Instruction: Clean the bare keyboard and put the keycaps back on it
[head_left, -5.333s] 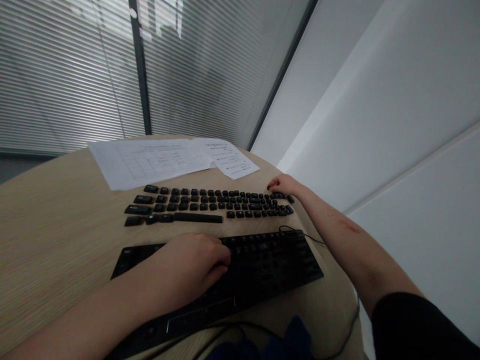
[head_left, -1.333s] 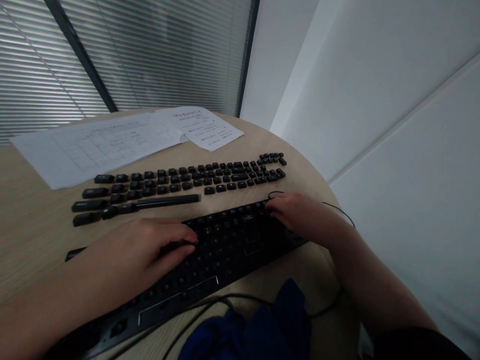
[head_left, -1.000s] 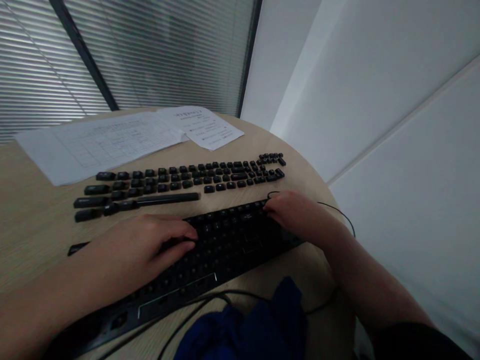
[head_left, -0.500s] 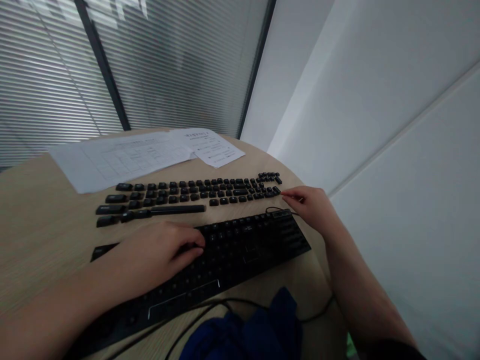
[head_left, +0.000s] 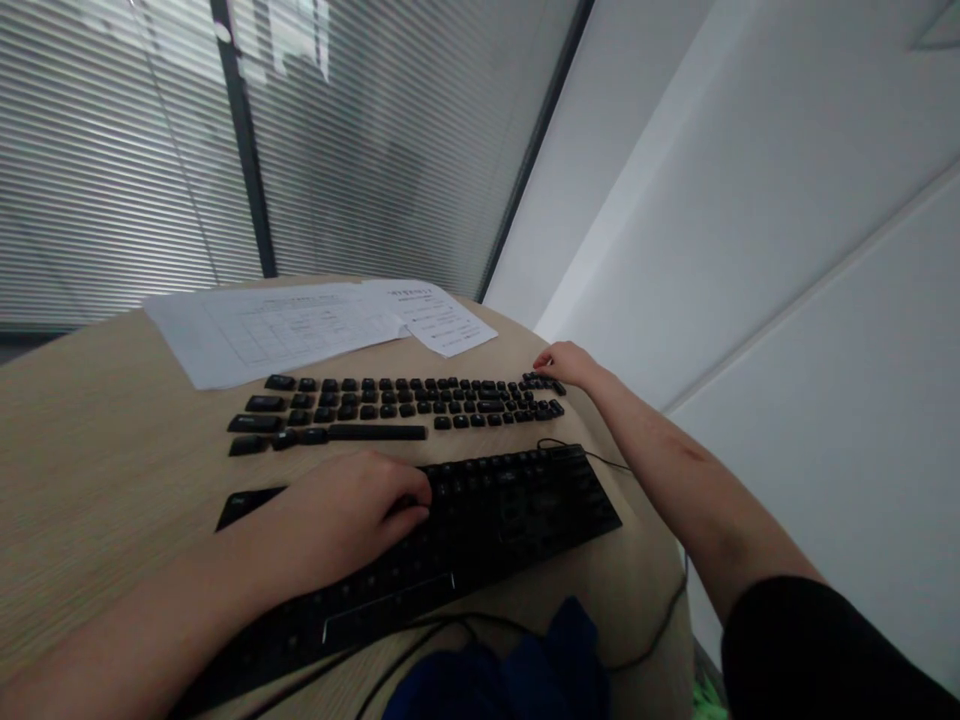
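Observation:
A black keyboard (head_left: 525, 510) with many keycaps off lies slantwise on the round wooden table. My left hand (head_left: 360, 505) rests over its upper middle, fingers curled together; whatever they pinch, if anything, is hidden. Beyond the keyboard, loose black keycaps (head_left: 367, 411) are laid out in rows, with a long spacebar (head_left: 377, 433) in the nearest row. My right hand (head_left: 566, 362) is at the far right end of these rows, by a small group of keycaps (head_left: 541, 382). Its thumb and fingers are drawn together, too small to show what is between them.
Printed papers (head_left: 300, 325) lie at the table's far side. Blue cloth (head_left: 510, 670) and a black cable (head_left: 660, 635) are at the near edge. A white wall (head_left: 787, 250) rises on the right, and blinds (head_left: 375, 150) cover the window behind.
My right hand has moved away from me, from the near right end of the keycap rows to the far group. My left hand stays on the keyboard. The view has shifted slightly.

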